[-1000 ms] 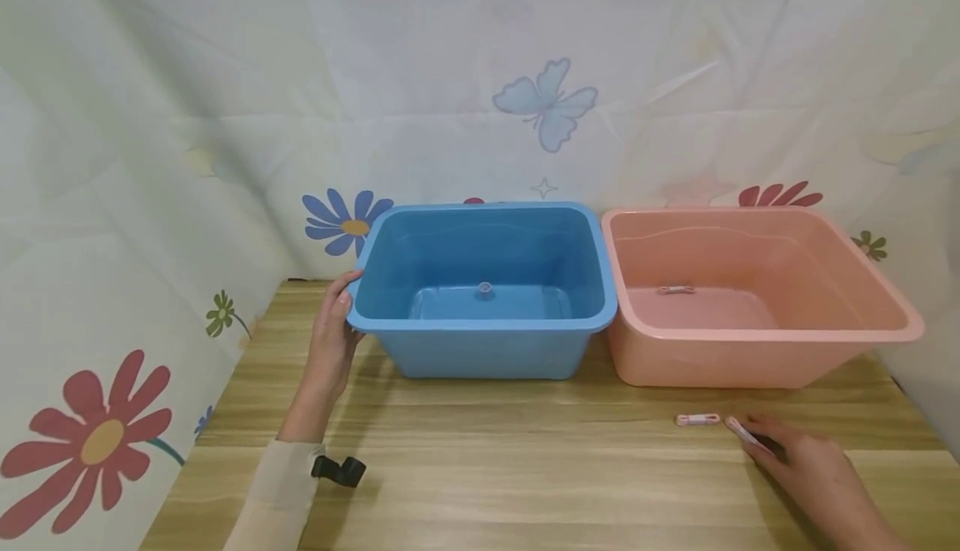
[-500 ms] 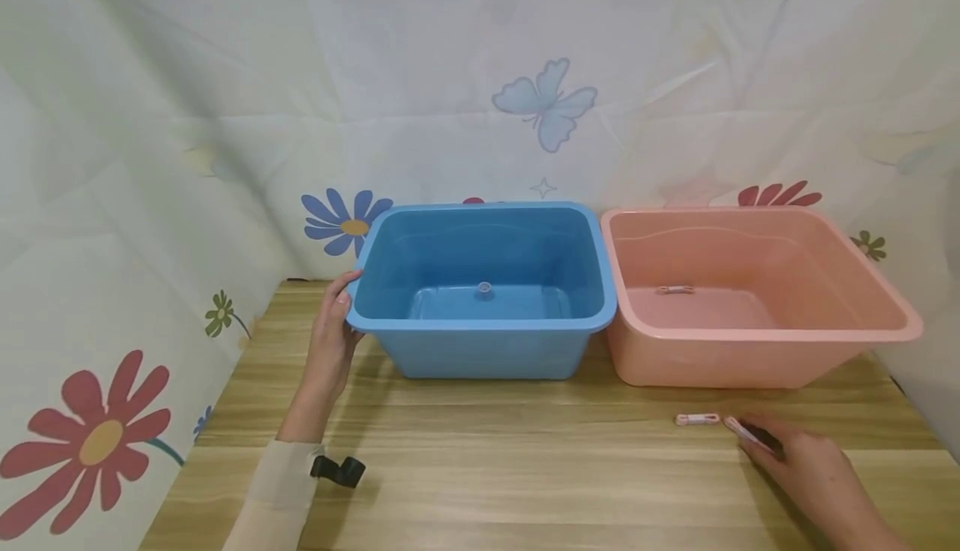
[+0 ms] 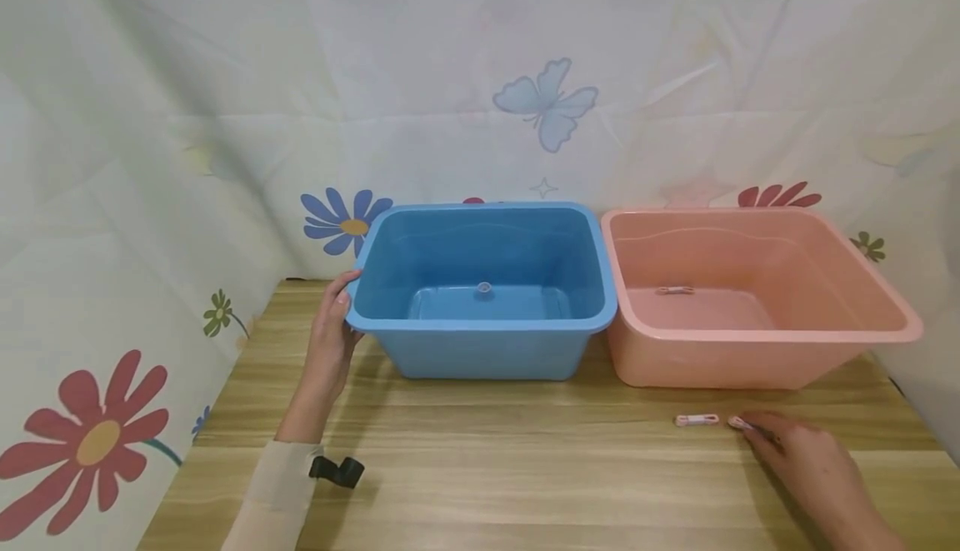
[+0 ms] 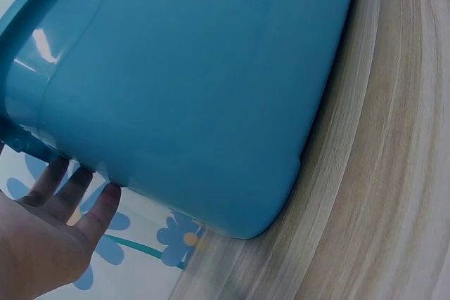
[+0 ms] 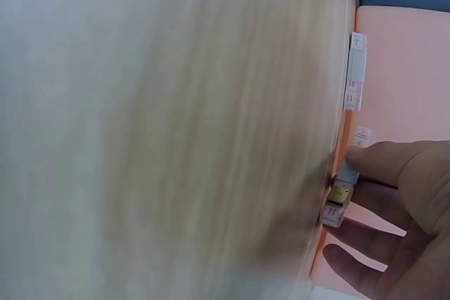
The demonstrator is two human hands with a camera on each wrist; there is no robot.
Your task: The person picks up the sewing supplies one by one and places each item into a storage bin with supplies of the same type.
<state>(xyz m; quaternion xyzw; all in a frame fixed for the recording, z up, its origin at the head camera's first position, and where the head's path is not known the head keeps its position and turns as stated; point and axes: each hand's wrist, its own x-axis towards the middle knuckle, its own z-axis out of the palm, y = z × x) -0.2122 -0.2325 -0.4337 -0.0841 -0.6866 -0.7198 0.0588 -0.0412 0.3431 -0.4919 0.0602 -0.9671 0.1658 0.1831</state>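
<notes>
My left hand (image 3: 330, 326) holds the left rim of a blue plastic tub (image 3: 480, 351); its fingers (image 4: 98, 212) reach up under the rim in the left wrist view. Low on the right, my right hand (image 3: 813, 459) pinches a folded measuring tape (image 5: 340, 191) between thumb and fingers, close over the wooden table. Another folded measuring tape (image 3: 696, 420), pink-edged with a white band, lies on the table just left of it. Printed numbers show on both in the right wrist view.
A pink plastic tub (image 3: 720, 363) stands against the blue one on the right, with a small folded bundle (image 3: 675, 290) inside. A small pale round thing (image 3: 484, 288) lies in the blue tub. Behind them hangs a flower-print curtain (image 3: 450, 142). The wooden table (image 3: 525, 468) extends in front.
The tape in my right hand has turned and shifted slightly right, so less of it shows. My left hand and both tubs have stayed put.
</notes>
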